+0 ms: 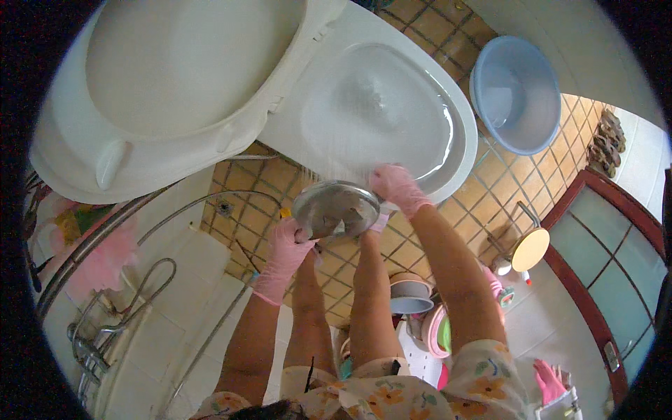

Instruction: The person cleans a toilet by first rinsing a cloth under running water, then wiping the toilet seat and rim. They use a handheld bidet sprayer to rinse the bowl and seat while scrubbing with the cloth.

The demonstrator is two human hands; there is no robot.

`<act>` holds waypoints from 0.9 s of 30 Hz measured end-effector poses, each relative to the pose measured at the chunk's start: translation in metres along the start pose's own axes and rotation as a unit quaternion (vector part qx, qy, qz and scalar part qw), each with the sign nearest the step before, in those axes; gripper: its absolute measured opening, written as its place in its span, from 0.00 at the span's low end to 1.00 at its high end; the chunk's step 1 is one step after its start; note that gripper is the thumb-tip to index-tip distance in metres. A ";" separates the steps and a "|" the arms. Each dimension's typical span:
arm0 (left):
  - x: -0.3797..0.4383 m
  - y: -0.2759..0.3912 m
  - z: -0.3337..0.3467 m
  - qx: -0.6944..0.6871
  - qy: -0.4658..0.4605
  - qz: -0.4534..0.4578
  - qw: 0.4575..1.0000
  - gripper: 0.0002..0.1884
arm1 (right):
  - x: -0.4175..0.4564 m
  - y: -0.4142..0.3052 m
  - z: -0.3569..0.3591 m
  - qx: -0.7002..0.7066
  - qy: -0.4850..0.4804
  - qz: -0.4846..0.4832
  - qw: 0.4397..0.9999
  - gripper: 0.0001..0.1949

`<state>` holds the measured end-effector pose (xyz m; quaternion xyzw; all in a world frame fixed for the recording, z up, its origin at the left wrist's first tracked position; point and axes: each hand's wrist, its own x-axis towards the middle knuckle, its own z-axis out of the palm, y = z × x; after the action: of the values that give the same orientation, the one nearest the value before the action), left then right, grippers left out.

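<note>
A round metal shower head sprays water into the bowl of a white toilet (464, 131). Around the shower head (336, 208), low at its left side, my left hand (286, 241) is closed, in a thin pink glove. My right hand (396, 186), gloved in pink too, is over the near rim of the bowl, just right of the shower head; its fingers are curled, and whether they hold something cannot be made out. The toilet seat is raised against the bowl's back end.
A light blue plastic basin (514, 94) stands on the tiled floor beyond the toilet. A shower hose (210, 195) curves at the left. Several basins are near my legs. On the right are a small round stool (530, 249) and a glass-paned door (609, 247).
</note>
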<state>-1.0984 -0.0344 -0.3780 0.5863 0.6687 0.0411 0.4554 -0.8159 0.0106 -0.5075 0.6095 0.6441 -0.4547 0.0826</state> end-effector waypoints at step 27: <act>-0.010 0.071 0.006 0.028 -0.033 0.066 0.997 0.20 | -0.068 -0.091 -0.098 0.941 -0.040 0.051 0.333 0.27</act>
<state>-1.0430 -0.0233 -0.3343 0.6428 0.6137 0.0333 0.4573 -0.8337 0.0439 -0.3629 0.2951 -0.2477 -0.7773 -0.4974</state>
